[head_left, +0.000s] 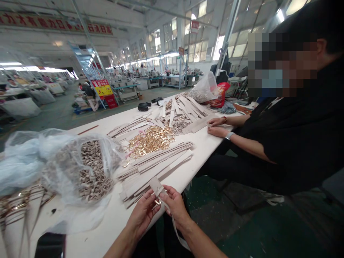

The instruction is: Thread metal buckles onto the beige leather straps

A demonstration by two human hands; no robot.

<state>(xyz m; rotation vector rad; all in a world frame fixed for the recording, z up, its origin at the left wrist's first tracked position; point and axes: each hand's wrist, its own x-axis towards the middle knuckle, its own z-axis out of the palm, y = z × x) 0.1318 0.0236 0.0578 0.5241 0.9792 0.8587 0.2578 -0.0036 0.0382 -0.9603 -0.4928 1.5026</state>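
Both my hands are together at the table's near edge, around one beige strap (156, 186). My left hand (143, 211) has its fingers curled at a small gold buckle (158, 201) on the strap. Pinched in my right hand (176, 206), the strap's long end hangs down past the wrist. Just beyond my hands lies a stack of beige strips (158, 163). Behind that stack is a heap of gold buckles (152, 140).
A clear plastic bag (94, 168) of beige loops stands at the left. Finished-looking straps (21, 215) and a black phone (50, 245) lie nearer. More strips (182, 109) are piled farther back. A co-worker's hands (217, 127) are at the right edge.
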